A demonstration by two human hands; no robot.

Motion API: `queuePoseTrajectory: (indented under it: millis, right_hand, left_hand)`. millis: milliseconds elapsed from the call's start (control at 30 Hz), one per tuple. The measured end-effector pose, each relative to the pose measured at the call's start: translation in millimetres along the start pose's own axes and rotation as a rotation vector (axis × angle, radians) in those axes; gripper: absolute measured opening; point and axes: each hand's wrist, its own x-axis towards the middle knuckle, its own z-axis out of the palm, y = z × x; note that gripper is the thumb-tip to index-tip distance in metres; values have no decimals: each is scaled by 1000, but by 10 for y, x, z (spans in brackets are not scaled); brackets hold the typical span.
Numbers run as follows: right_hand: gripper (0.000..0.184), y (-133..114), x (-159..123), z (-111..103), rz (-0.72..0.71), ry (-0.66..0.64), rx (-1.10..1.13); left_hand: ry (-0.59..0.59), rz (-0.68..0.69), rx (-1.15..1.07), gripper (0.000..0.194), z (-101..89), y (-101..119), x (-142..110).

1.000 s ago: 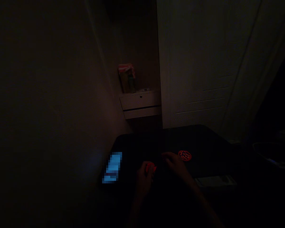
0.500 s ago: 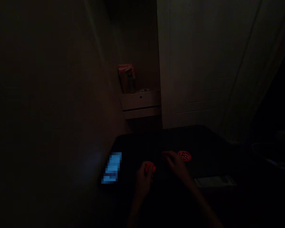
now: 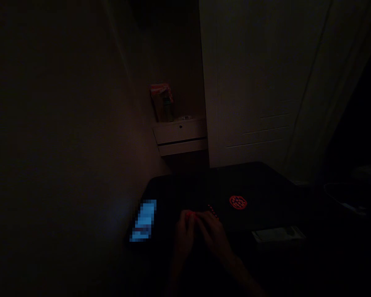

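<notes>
In the dim head view my left hand (image 3: 184,231) is closed round a small red object (image 3: 191,214), whose kind I cannot make out. My right hand (image 3: 214,233) has its fingertips pressed together against the same object from the right. Both hands are above the near part of a dark table (image 3: 185,187). Just beyond my right fingers runs a short slanting row of red dots (image 3: 212,210). Farther right lies a round red piece (image 3: 238,202) with a patterned middle. The fingers hide most of the held object.
A lit phone-like screen (image 3: 144,220), pixelated, lies at the table's left edge beside the wall. A pale flat box (image 3: 278,235) is at the near right edge. Behind stand a drawer unit (image 3: 182,134) with a red-topped carton (image 3: 161,102), and a pale door panel (image 3: 253,82).
My right hand has moved left and nearer, from the row of red dots to the red object in my left hand. The dotted row now shows uncovered. The view has shifted slightly.
</notes>
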Motion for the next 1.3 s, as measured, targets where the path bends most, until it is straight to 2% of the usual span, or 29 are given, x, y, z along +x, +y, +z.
queuePoseTrajectory:
  millis: [233, 567, 767, 1067, 1300]
  right_hand:
    - [18, 144, -26, -47, 25, 52, -24]
    - [21, 154, 10, -54, 17, 47, -116]
    - [21, 164, 13, -64, 22, 27, -115]
    - [19, 108, 13, -69, 66, 75, -44]
    - [21, 63, 32, -93, 195, 212, 37]
  left_hand:
    - [-63, -44, 28, 47, 9, 15, -13]
    - [-206, -16, 36, 42, -43, -2, 8]
    - [-218, -13, 65, 40, -53, 71, -6]
    - [-203, -15, 76, 37, -31, 117, -11]
    - [-196, 4, 89, 38, -44, 146, -22]
